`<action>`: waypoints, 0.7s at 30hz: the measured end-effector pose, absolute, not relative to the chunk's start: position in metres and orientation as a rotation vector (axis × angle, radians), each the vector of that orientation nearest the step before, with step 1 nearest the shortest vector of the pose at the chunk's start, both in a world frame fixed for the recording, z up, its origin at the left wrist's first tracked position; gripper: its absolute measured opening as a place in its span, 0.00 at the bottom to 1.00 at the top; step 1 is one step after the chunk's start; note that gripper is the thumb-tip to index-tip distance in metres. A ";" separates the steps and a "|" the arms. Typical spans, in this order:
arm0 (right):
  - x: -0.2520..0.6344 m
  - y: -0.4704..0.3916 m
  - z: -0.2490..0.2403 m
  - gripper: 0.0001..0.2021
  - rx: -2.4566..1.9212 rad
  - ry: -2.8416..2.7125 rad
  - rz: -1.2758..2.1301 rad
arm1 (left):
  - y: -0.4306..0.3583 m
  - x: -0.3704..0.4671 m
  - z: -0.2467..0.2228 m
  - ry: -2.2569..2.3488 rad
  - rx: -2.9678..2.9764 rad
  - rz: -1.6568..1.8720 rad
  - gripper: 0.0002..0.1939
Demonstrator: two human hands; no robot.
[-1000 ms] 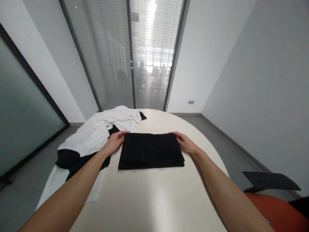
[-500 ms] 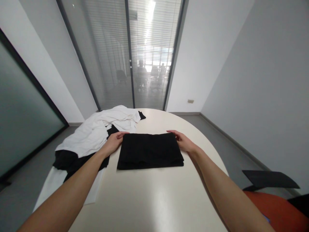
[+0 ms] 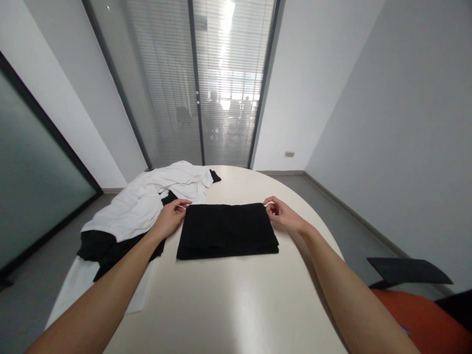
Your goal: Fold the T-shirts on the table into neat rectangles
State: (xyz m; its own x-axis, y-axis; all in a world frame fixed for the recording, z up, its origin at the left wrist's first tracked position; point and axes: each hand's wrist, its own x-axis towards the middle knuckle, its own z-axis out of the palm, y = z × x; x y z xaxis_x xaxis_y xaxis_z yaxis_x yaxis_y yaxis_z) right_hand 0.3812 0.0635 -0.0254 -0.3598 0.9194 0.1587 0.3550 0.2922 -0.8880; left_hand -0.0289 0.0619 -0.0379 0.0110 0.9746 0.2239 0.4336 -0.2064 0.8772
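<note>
The left hand (image 3: 170,219) is loosely curled, its fingertips at the far left corner of the black cloth (image 3: 226,231); the right hand (image 3: 285,216) is bent in a similar way at the far right corner, thumb and forefinger slightly parted. Whether either one truly pinches the fabric, I cannot tell. The cloth lies flat between them as a folded oblong, most of it nearer the wearer than the fingertips, its long sides running crosswise on the table (image 3: 206,314). For neat handling, I would judge, both corners want a light, even touch, with every layer taken together and equal tension on each side, so that the far fold stays straight. Pulling harder with one hand could skew the stack; at the near right corner the layers already look slightly out of line, and that spot would deserve smoothing. The cloth sits well in from the table's curved right edge and well short of its far edge. Beyond the left hand, white fabric (image 3: 140,201) is heaped towards the table's left and far edges, with dark fabric (image 3: 98,246) showing below it. Farther out, past the right edge, stands a chair (image 3: 420,314).
</note>
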 end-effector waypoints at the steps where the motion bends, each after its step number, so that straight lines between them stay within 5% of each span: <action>1: 0.382 0.060 -0.022 0.17 -1.117 -1.864 1.078 | 0.058 -0.028 -0.035 1.481 1.671 1.143 0.22; 7: 0.386 0.046 -0.010 0.32 -1.143 -1.803 1.359 | 0.037 -0.022 -0.029 1.446 1.529 0.970 0.31; 21: 0.386 0.034 0.006 0.39 -1.248 -1.876 1.405 | 0.026 -0.022 -0.020 1.384 1.525 0.833 0.42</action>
State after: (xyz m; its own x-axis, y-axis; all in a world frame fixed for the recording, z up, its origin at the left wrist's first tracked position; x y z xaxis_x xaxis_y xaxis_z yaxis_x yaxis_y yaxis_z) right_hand 0.3856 0.0341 0.0058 -0.4678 0.8730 -0.1382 0.3782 0.0564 -0.9240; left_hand -0.0216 0.0259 -0.0201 0.1509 0.9851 -0.0823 0.3883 0.0175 0.9214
